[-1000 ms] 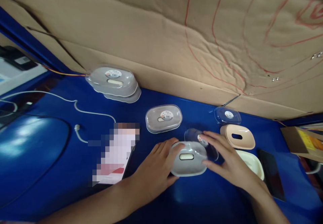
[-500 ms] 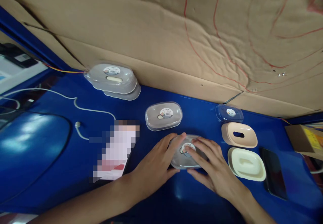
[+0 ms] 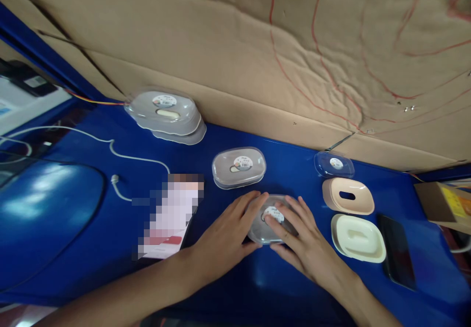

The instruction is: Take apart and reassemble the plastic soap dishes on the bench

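One broad sheet of brown cardboard (image 3: 184,37), marked with red curved lines, stands behind a blue tabletop (image 3: 235,292). The left hand (image 3: 228,233) and right hand (image 3: 303,241) meet at the near middle of this surface, on either side of a grey box (image 3: 256,230) capped with a clear lid (image 3: 265,238). The left grip closes on the box from its left side; the right grip also holds it, fingers spread over the lid and the thumb at the near edge.

At the rear left lies a stack of grey boxes (image 3: 165,122), close to the cardboard. A carton (image 3: 432,202) sits at the far right. Left of the left hand lies a phone (image 3: 169,219), its bright screen partly masked by pixel blocks; a flat black device (image 3: 397,253) lies at right. Just behind the held box rests a second grey box (image 3: 223,171), also lidded. To the right, from front to back, are a cream box (image 3: 358,241), a pink box (image 3: 362,199) with a slot, and a loose clear lid (image 3: 327,168). A thin white cable (image 3: 138,159) runs toward the phone. Smallest is the round label (image 3: 276,214) on the held lid.
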The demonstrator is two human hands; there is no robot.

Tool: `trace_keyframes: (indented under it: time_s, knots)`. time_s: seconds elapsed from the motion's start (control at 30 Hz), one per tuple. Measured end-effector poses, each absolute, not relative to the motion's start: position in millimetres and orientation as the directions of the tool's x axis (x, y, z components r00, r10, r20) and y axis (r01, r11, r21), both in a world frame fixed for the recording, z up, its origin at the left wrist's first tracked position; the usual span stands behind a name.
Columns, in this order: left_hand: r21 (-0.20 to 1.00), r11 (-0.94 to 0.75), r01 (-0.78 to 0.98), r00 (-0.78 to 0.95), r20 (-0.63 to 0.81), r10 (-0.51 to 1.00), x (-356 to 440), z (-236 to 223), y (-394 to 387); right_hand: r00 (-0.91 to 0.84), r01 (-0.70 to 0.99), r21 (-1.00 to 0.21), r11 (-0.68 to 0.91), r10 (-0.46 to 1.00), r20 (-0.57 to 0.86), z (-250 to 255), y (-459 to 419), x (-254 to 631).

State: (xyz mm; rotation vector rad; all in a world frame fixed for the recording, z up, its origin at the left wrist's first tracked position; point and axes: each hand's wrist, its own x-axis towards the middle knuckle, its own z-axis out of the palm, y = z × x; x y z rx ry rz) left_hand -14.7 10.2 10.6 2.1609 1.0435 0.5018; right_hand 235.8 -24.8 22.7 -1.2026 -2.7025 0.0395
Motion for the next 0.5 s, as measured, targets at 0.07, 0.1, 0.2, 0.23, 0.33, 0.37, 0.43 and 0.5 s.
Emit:
trace_keyframes:
  time_s: [0.07, 0.1, 0.2, 0.23, 0.33, 0.37, 0.43, 0.5]
  knots:
    - [0.706, -0.464, 0.536, 0.612, 0.054, 0.789, -14, 12, 10, -0.662, 0.730, -0.091, 0.677, 0.734, 0.152, 21, -25, 236]
    - [0.699, -0.469, 0.539, 0.615, 0.054, 0.787, -14, 12, 10, -0.662, 0.731, -0.086, 0.677, 0.734, 0.152, 21, -25, 236]
    - [0.686, -0.481, 0.546, 0.622, 0.053, 0.781, -14, 12, 10, -0.659, 0.736, -0.077, 0.672, 0.738, 0.144, 21, -26, 236]
    - [0.686, -0.482, 0.545, 0.624, 0.052, 0.779, -14, 12, 10, -0.660, 0.736, -0.078, 0.673, 0.738, 0.141, 21, -26, 236]
    - [0.700, -0.477, 0.532, 0.628, 0.051, 0.776, -15, 11, 11, -0.667, 0.728, -0.095, 0.679, 0.734, 0.130, 24, -26, 238]
    - [0.709, -0.471, 0.524, 0.631, 0.048, 0.774, -15, 10, 12, -0.670, 0.723, -0.111, 0.682, 0.731, 0.125, 26, -25, 240]
    - [0.734, -0.454, 0.505, 0.636, 0.039, 0.770, -15, 10, 12, -0.683, 0.702, -0.170, 0.691, 0.722, 0.111, 28, -24, 243]
    - [0.756, -0.434, 0.491, 0.640, 0.026, 0.768, -16, 10, 12, -0.698, 0.675, -0.231, 0.701, 0.708, 0.106, 29, -22, 246]
